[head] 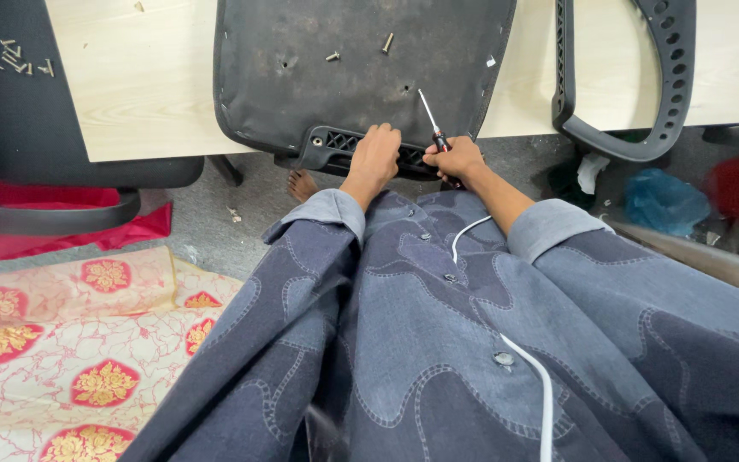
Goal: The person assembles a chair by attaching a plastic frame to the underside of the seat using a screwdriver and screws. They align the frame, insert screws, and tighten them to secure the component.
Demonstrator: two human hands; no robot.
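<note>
Two loose screws (pixel 359 50) lie on the seat's underside at 12 o'clock; more screws (pixel 17 58) sit on a dark panel (pixel 10 94) at 10 o'clock. A black slotted armrest (pixel 643 85) rests on the pale table (pixel 147 77) at 1 o'clock. A red and gold patterned cloth (pixel 70 342) covers the floor at 8 o'clock.

The seat (pixel 352 68), black and dusty with screw holes, overhangs the table's near edge. The left hand (pixel 375 154) curls its fingers over the seat's gridded plastic lip. The right hand (pixel 455 159) is clamped around a screwdriver (pixel 432 120), shaft pointing to 11 o'clock.

A blue bag (pixel 665 198) lies at 3 o'clock.
</note>
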